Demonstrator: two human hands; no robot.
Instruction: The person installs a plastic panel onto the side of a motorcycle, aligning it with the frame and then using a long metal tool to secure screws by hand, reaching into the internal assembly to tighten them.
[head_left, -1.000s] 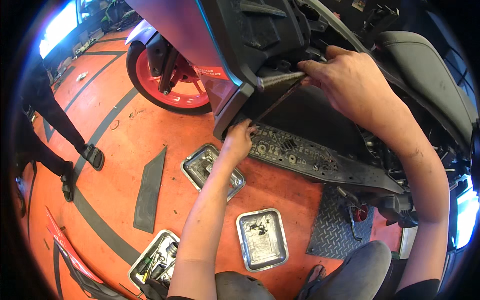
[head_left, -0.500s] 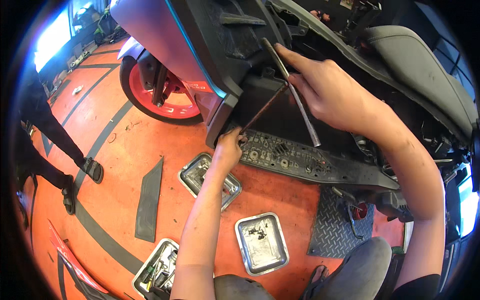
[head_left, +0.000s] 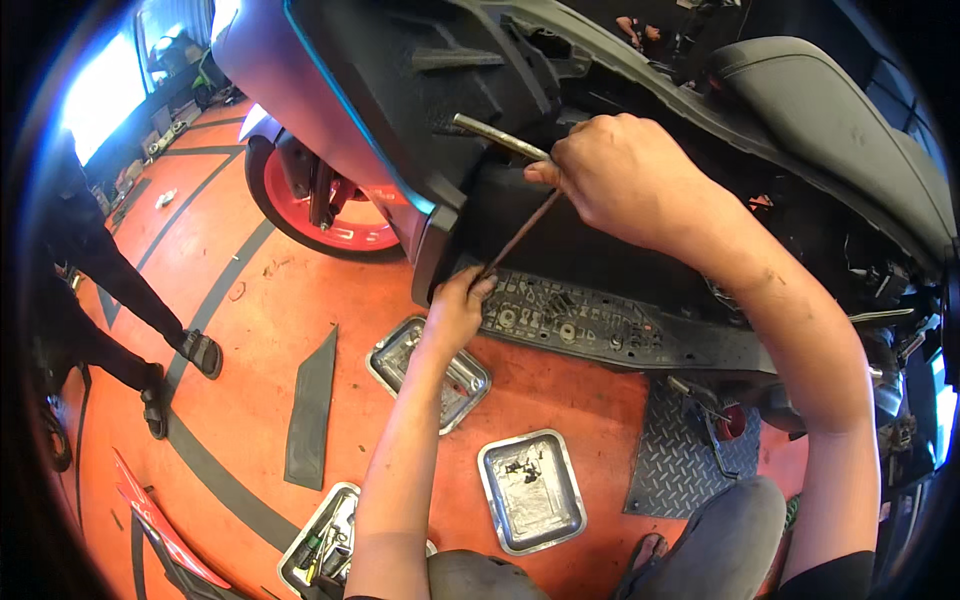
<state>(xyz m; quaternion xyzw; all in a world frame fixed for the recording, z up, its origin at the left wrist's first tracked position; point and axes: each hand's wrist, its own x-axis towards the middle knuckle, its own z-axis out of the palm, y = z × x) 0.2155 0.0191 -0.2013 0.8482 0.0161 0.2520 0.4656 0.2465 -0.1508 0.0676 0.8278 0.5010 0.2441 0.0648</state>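
Observation:
My right hand is closed around the crossbar of a T-handle wrench. One end of the bar sticks out to the left of the fist. The rusty shaft slants down and left to my left hand, whose fingers pinch its lower end at the front edge of a scooter's footboard. Those fingers hide the wrench tip and whatever it meets. Dirt covers the footboard's bare ribbed surface. Above it rises the scooter's dark front panel with a blue edge strip.
A metal tray with small dark screws stands below the footboard. Another tray lies beneath my left wrist, and a tool tray at lower left. A grey mat piece and red panel lie leftward. A person's sandalled foot is nearby.
The wrench's crossbar has turned, its left end swinging down and left. My right hand has shifted from fingers against the bar to a fist around it. My left hand stays at the shaft's lower end.

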